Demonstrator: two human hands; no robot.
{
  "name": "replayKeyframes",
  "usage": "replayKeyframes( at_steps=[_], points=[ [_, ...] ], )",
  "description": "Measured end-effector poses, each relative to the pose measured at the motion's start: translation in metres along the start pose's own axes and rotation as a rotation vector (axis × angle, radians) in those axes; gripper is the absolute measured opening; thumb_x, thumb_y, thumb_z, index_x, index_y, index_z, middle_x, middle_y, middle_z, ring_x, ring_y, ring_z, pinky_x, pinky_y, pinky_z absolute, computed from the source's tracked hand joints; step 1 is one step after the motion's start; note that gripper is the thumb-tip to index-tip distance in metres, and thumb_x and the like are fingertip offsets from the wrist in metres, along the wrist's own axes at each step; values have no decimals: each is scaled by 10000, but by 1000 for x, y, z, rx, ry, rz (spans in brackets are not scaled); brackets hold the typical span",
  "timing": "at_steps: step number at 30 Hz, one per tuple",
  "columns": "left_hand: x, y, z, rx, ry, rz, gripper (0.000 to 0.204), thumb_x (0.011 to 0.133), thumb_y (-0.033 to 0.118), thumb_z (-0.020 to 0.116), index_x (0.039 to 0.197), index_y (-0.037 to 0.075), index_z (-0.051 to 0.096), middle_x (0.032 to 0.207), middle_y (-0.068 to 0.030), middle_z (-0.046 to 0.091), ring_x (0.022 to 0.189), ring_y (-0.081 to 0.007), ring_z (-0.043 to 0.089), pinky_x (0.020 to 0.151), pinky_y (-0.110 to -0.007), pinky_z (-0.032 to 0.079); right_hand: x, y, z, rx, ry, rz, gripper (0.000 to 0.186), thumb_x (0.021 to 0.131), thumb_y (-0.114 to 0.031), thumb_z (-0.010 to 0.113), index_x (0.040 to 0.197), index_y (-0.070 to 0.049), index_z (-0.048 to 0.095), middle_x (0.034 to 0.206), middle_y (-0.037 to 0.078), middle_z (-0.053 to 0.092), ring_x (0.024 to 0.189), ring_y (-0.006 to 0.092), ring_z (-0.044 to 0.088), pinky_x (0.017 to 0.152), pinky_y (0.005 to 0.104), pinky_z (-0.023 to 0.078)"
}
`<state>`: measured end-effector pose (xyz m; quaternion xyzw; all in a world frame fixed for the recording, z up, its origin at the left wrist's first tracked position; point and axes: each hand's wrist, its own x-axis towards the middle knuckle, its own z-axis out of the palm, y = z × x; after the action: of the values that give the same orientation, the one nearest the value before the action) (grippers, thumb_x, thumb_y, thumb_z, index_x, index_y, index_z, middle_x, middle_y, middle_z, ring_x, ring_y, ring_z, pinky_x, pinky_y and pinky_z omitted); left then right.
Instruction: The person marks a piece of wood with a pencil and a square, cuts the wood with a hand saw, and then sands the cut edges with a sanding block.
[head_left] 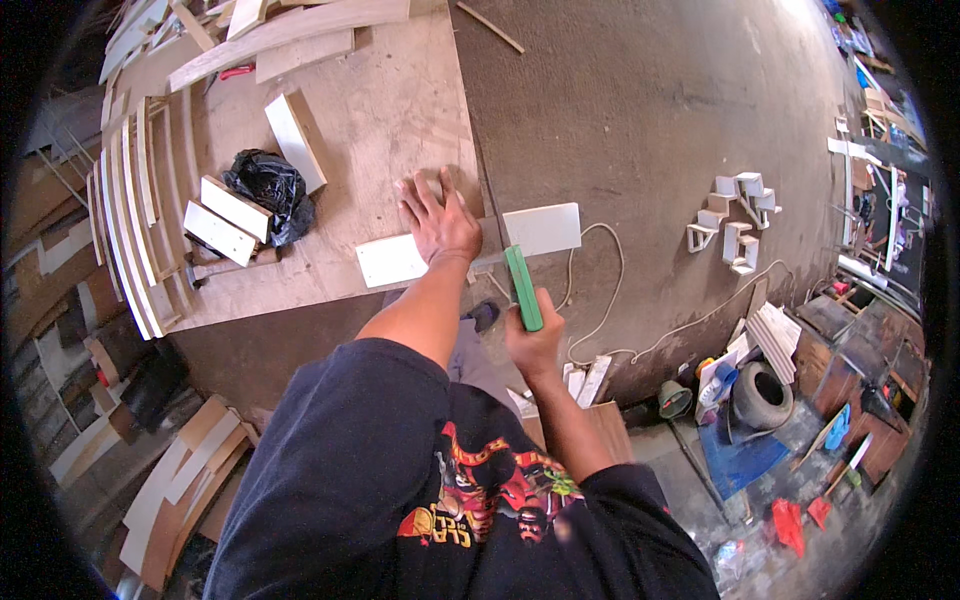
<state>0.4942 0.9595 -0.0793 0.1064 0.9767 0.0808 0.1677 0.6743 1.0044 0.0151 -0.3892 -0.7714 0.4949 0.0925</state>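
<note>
My left hand (438,225) lies with fingers spread over a white board (387,262) near the front edge of the plywood work surface (370,130), pressing on it. The board's right part sticks out past the surface's edge. My right hand (535,330) grips a handsaw by its green handle (523,287); its thin blade points forward across the board, just right of my left hand. A crumpled black plastic bag (270,195) and short white-faced wood pieces (218,233) lie to the left.
Curved wooden strips (140,220) and more offcuts (288,30) cover parts of the surface. On the concrete floor are a looping cord (622,250), folded white pieces (740,245), a tyre (762,400) and scattered boards at the right. More stacked wood (180,490) sits at lower left.
</note>
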Motion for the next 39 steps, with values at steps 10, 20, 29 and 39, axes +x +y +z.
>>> replayKeyframes(
  at_steps=[10, 20, 29, 39],
  points=[
    [3, 4, -7, 5, -61, -29, 609, 1045, 303, 400, 1629, 208, 258, 1680, -180, 80, 1559, -455, 10, 1268, -542, 70, -12, 6, -4, -30, 2, -17, 122, 819, -31, 676, 885, -35, 574, 680, 204, 560, 632, 425, 628, 549, 455, 479],
    [-1, 1, -5, 31, -21, -16, 591, 1038, 274, 412, 1612, 186, 299, 1656, -197, 158, 1554, -464, 55, 1264, -549, 97, -27, -3, -15, -33, -21, 24, 168, 821, -37, 690, 810, -47, 522, 669, 188, 580, 601, 416, 625, 528, 443, 474],
    [1, 0, -3, 43, -29, -17, 607, 1031, 291, 430, 1614, 191, 296, 1673, -190, 127, 1558, -454, 52, 1260, -555, 93, -24, -17, -18, -78, -30, 12, 113, 835, -3, 666, 900, -9, 574, 671, 168, 552, 623, 264, 619, 566, 382, 456],
    [0, 1, -1, -16, 14, 10, 623, 1013, 266, 455, 1611, 178, 304, 1671, -190, 133, 1555, -462, 57, 1260, -563, 95, 1, -25, -9, 5, -40, 85, 111, 844, 10, 617, 952, -12, 621, 687, 170, 565, 592, 285, 604, 572, 403, 464]
  ],
)
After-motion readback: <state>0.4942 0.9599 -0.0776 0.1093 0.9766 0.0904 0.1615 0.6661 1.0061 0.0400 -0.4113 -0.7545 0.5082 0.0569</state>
